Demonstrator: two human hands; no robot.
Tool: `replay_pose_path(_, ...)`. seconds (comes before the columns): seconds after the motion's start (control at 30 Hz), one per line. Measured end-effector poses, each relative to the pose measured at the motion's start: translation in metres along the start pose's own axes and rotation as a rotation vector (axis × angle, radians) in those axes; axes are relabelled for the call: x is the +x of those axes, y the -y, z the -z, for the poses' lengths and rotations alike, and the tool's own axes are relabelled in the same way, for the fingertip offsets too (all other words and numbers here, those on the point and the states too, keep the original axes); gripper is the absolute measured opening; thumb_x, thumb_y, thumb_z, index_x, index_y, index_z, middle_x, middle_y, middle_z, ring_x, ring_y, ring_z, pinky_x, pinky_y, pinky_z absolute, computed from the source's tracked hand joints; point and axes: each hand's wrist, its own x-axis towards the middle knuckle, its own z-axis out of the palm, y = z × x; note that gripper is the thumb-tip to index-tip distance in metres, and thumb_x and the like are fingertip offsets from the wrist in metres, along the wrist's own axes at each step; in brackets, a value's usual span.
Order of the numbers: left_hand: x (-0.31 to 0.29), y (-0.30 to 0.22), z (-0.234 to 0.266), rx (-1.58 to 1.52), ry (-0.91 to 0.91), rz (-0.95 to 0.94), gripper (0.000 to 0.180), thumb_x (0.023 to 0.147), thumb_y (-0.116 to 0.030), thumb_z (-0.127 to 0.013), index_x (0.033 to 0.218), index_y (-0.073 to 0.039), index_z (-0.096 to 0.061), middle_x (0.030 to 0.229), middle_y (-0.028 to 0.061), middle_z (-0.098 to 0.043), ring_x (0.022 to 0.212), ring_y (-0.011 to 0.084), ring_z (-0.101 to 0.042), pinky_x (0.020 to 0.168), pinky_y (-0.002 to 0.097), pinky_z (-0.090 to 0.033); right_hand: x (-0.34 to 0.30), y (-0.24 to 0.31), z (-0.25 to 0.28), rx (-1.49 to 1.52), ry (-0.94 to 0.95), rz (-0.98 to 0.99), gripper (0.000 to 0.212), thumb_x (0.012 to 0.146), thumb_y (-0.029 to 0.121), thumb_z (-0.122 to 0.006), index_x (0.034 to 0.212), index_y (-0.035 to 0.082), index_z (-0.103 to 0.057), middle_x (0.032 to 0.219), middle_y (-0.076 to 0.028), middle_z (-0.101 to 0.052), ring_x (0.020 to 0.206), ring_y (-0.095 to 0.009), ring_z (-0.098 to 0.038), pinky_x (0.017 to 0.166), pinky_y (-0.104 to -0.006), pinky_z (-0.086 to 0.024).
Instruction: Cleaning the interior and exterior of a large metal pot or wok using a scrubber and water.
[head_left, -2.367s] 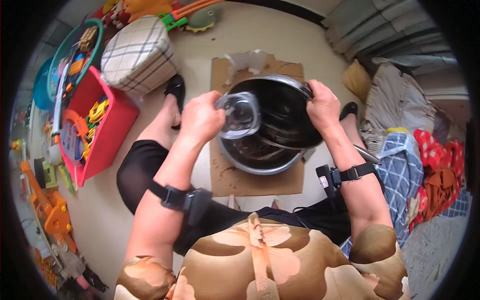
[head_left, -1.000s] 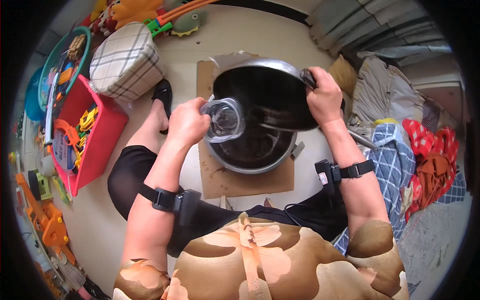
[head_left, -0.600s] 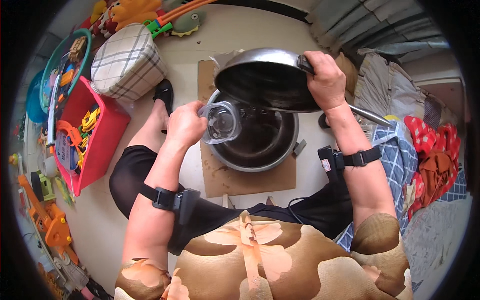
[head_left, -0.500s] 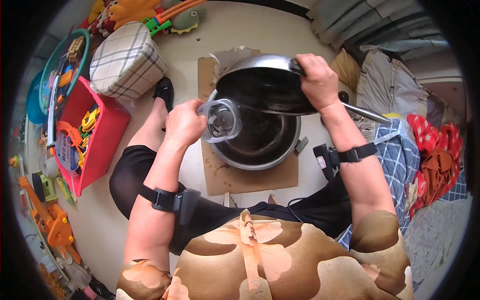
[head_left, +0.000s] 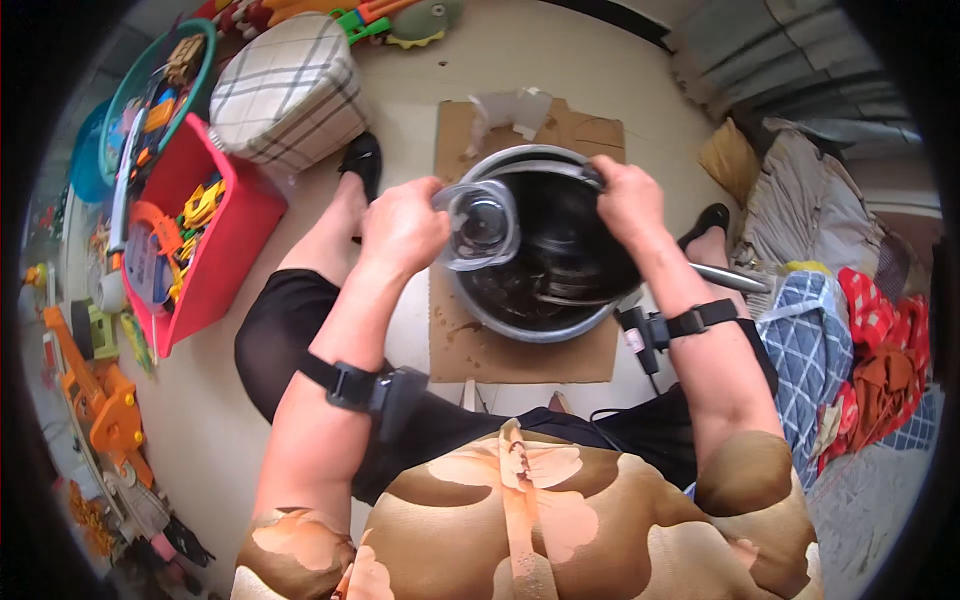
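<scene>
While the left hand (head_left: pixel 405 228) grasps a clear plastic container (head_left: pixel 483 225) by its side, the right hand (head_left: pixel 630 203) is closed around the short side grip of a dark pan (head_left: pixel 565 235); I view the 2 hands remotely, from above. The pan lies tilted over a round metal basin (head_left: pixel 540 332), though whether they touch I cannot tell. The basin stands near the middle of a cardboard sheet (head_left: pixel 520 362), with the container over its left rim. For good handling, I judge it best to keep the pan's lip within the basin's rim, change its tilt slowly, and hold the container level. Note the edges: a torn white piece (head_left: pixel 510 112) lies at the sheet's far edge, and the pan's long handle (head_left: pixel 728 277) juts past the right edge toward piled cloth (head_left: pixel 805 320). Beyond the far edge, the floor (head_left: pixel 560 60) seems to offer the most room.
</scene>
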Motion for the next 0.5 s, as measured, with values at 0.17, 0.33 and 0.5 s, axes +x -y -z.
replay_pose_path(0.17, -0.003, -0.007, 0.005, -0.002, 0.029, 0.032, 0.035, 0.074, -0.014, -0.057, 0.106, -0.010, -0.070, 0.100, 0.0200, -0.069, 0.099, 0.0378, -0.064, 0.088, 0.0453, -0.049, 0.007, -0.006, 0.035, 0.064, 0.015, -0.237, 0.036, 0.076, 0.003, -0.055, 0.107, 0.019, -0.066, 0.093, -0.016, -0.069, 0.094, -0.036, -0.065, 0.080, -0.0457, -0.051)
replay_pose_path(0.33, 0.000, 0.005, 0.001, 0.050, 0.023, 0.044, 0.034, 0.074, -0.015, -0.057, 0.105, -0.012, -0.071, 0.100, 0.0190, -0.069, 0.099, 0.0374, -0.064, 0.089, 0.0449, -0.049, 0.015, -0.008, 0.077, 0.020, -0.108, -0.194, 0.037, 0.076, 0.006, -0.053, 0.108, 0.019, -0.066, 0.096, -0.016, -0.069, 0.094, -0.038, -0.065, 0.082, -0.0468, -0.050)
replay_pose_path(0.5, 0.001, 0.009, -0.010, 0.092, 0.053, 0.053, 0.033, 0.074, -0.016, -0.057, 0.104, -0.011, -0.071, 0.101, 0.0196, -0.069, 0.100, 0.0379, -0.064, 0.089, 0.0457, -0.049, 0.028, -0.014, 0.117, -0.038, -0.092, -0.237, 0.040, 0.078, 0.008, -0.053, 0.113, 0.021, -0.066, 0.100, -0.016, -0.069, 0.095, -0.037, -0.065, 0.083, -0.0458, -0.051)
